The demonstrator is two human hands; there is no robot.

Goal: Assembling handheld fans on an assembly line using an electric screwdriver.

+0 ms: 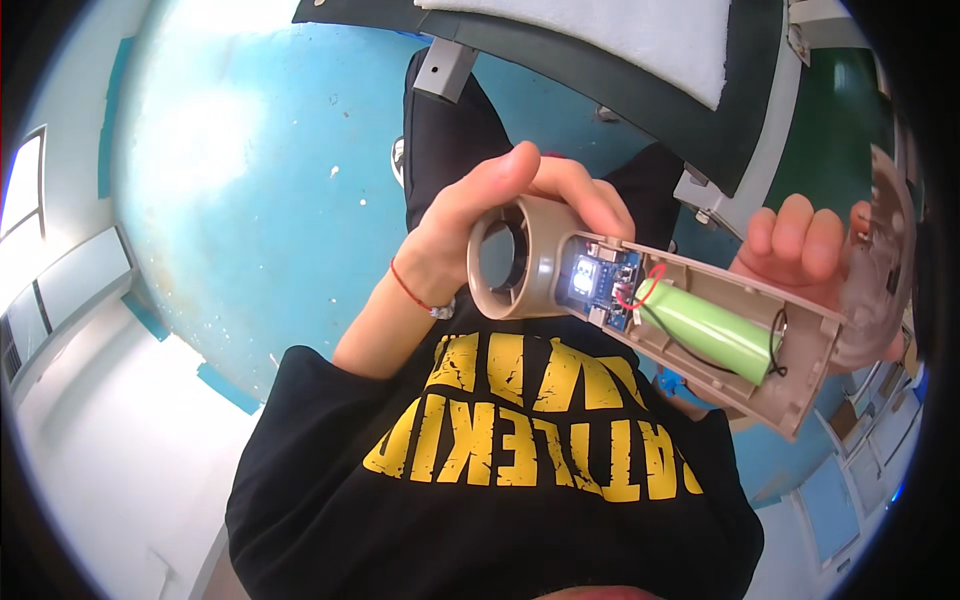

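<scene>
My left hand (500, 190) is wrapped round the round ring end of an open beige plastic device housing (530, 255). The housing slants across in front of my chest, its handle end lower and to the right. Inside sits a small blue circuit board (592, 278) with a bright white light glowing on it. Red and black wires run from the board towards a green cylindrical battery (710, 328) lying in the handle. Behind the handle, my right hand (795, 245) has curled fingers and holds a curved beige plastic piece (885, 265), partly blurred.
A dark-topped table (660, 125) with a white cloth (620, 40) stands beyond my hands, a metal leg bracket (445, 70) at its edge. My legs are beneath it, above a blue floor (270, 220). Cabinets or panels (850, 490) line the right side.
</scene>
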